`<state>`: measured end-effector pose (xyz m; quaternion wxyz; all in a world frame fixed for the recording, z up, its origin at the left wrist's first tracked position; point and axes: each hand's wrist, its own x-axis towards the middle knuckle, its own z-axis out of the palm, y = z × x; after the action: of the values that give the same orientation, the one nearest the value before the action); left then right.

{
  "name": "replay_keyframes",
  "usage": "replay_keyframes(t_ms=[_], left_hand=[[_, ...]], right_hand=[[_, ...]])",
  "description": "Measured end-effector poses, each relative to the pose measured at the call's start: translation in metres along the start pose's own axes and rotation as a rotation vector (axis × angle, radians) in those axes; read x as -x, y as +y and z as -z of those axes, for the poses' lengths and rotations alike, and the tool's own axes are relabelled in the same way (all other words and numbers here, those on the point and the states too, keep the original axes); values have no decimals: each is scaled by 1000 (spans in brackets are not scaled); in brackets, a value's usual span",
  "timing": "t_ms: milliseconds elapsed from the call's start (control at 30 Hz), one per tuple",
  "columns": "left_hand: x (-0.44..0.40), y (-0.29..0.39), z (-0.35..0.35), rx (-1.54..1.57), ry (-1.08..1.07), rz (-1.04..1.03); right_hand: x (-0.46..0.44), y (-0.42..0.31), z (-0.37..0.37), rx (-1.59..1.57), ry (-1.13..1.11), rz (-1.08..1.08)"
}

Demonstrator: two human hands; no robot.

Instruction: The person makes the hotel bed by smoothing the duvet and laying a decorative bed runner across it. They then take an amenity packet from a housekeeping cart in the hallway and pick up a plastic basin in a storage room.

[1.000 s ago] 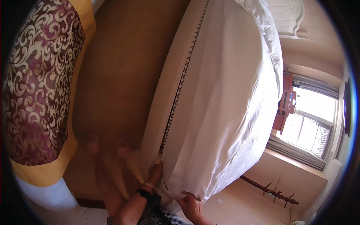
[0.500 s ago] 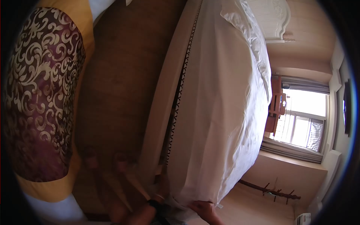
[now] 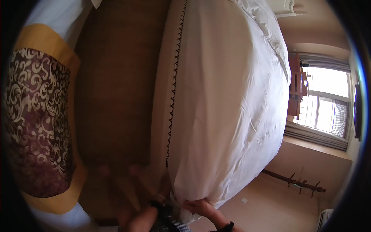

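"What light do you get over there?"

"Daylight, glaring through a window (image 3: pixel 322 110) on my right, with grey curtains (image 3: pixel 317 136) at both sides. Reddish wooden furniture (image 3: pixel 295 86) stands near it."

"And the walls (image 3: pixel 317 30)?"

"Pale beige, with a dark pegged rack (image 3: pixel 284 178) near one. On my left, brown floor (image 3: pixel 116 96) runs beside a scroll-patterned purple runner (image 3: pixel 40 120) edged in yellow."

White sheet (image 3: pixel 216 100), wrinkled on top, smoother along side.

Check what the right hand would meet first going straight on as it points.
Probably the white sheet at the bed corner; the right hand's fingers already seem to touch it. Dim, so exact depth is unclear.
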<state>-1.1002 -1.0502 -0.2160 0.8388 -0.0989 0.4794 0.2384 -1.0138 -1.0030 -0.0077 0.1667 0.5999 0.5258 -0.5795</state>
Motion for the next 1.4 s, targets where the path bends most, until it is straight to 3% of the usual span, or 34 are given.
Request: replay_keyframes(t_ms=[100, 167, 233, 267, 333, 400, 500, 533, 600, 633, 700, 733, 800, 833, 900, 1033, 1167, 1233, 1300, 1367, 1400], left_hand=[[-54, -65, 20, -192, 105, 36], [-31, -46, 18, -120, -40, 54], [-18, -35, 7, -326, -50, -231], [-25, -65, 13, -563, 28, -522], [-10, -68, 17, -886, 37, -623], [42, -26, 12, -1041, -99, -238], [120, 42, 22, -992, -70, -304], [170, 107, 9, -1069, -53, -290], [203, 169, 22, -1072, 14, -411], [221, 195, 34, -1073, 38, -462], [244, 255, 60, -1090, 179, -524], [268, 294, 62, -1024, 223, -462], [305, 366, 57, -902, 308, -398], [315, 397, 53, -842, 350, -397], [331, 455, 41, -817, 378, -370], [329, 562, -4, -737, 308, -375], [303, 675, -77, -764, 334, -375], [286, 727, -122, -832, 347, -359], [268, 775, -155, -893, 335, -363], [246, 822, -191, -967, 383, -391], [237, 840, -209, -985, 374, -378]], right_hand=[[-12, -9, 8, -193, -137, -180], [-12, -21, 13, -275, -170, -269], [-10, -30, 18, -263, -184, -290], [-10, -33, 17, -259, -195, -299], [-10, -19, 9, -289, -177, -257], [-12, -13, 5, -315, -166, -311], [-21, 18, -7, -260, -210, -101], [-25, 31, -12, -283, -252, -91], [-40, 45, -16, -439, -439, -263], [-53, 21, -12, -19, -663, -356], [-37, -17, 2, -224, -584, -447], [-44, -28, 12, 119, -573, -57], [-57, -66, 38, -59, -276, 190], [-59, -93, 59, -575, -31, 44], [-78, -151, 123, -700, 242, 164], [-151, -238, 265, -1084, 541, 235], [-253, -308, 406, -1162, 607, 321], [-301, -344, 454, -1343, 626, 226], [-350, -366, 479, -1377, 608, 151], [-329, -403, 501, -1283, 638, 96], [-330, -405, 498, -1201, 646, 169]])
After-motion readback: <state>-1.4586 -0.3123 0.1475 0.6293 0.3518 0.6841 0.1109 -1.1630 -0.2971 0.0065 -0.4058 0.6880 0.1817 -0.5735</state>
